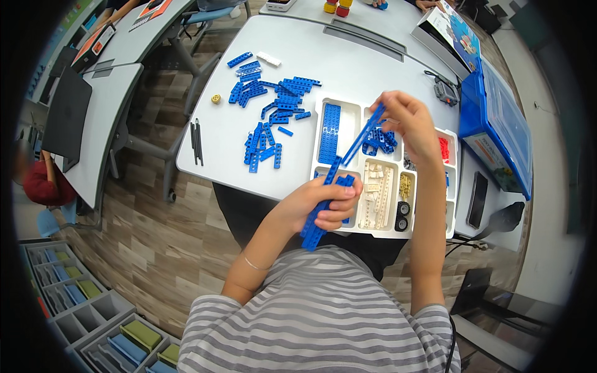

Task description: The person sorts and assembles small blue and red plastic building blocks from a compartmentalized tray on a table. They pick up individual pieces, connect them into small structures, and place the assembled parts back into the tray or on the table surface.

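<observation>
My left hand (329,204) is closed round a bundle of long blue building beams (315,229) near the table's front edge. Above the sorting tray, my right hand (404,121) pinches a long thin blue piece (362,138), slanting down toward the bundle; it looks like one or two narrow beams, slightly blurred. The white sorting tray (318,133) sits beneath both hands. Its compartments hold blue plates (330,132), blue pieces (379,142), white beams (376,196), tan small parts (405,185), black wheels (402,216) and red parts (444,149). My right hand and forearm hide part of the tray.
Loose blue beams (283,99) lie scattered left of the tray, with a white brick (268,59), a yellow round piece (216,99) and black rods (196,142). Rightward stand a blue storage bin (474,112), a grey cabled device (445,92) and a dark phone (477,199).
</observation>
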Demonstrator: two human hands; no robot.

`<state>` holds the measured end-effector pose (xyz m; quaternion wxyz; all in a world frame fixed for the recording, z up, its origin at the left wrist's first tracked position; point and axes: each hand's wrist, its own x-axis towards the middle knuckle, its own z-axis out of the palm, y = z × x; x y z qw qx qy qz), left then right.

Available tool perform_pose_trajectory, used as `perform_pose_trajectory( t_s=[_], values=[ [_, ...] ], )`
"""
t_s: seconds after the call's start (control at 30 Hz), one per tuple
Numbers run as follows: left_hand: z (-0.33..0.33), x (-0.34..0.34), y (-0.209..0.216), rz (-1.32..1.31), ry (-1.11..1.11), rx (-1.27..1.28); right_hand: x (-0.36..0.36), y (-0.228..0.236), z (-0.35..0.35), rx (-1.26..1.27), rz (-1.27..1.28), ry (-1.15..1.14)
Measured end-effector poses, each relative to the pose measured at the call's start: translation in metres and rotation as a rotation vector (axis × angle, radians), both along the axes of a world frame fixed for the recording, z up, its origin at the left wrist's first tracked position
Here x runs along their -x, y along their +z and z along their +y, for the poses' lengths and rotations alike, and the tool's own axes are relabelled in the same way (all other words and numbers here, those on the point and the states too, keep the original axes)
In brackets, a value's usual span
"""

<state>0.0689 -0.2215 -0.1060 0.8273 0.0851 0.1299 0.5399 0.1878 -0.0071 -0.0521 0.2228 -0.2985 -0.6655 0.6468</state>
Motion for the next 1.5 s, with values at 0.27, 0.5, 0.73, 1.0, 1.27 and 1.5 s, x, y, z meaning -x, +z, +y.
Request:
perform_pose_trajectory(
  t_s=[0.27,0.5,0.73,1.0,1.27,1.5],
  values=[
    [-0.038,0.013,0.011,0.181,0.273,-0.008,0.040,-0.031,0.001,-0.542,-0.460,-0.071],
    [-0.041,0.018,0.007,0.232,0.309,-0.046,0.059,-0.043,-0.016,-0.729,-0.601,-0.106],
    [-0.039,0.015,0.003,0.274,0.298,-0.007,0.045,-0.043,-0.023,-0.739,-0.616,-0.066],
    [-0.037,0.015,-0.002,0.217,0.308,-0.035,0.043,-0.052,-0.033,-0.688,-0.528,0.006],
    [-0.034,0.010,0.001,0.232,0.385,0.062,0.023,-0.017,-0.036,-0.419,-0.467,-0.007],
    [-0.021,-0.007,0.004,0.084,0.099,0.032,0.006,-0.007,-0.063,-0.109,-0.086,0.566]
  ],
)
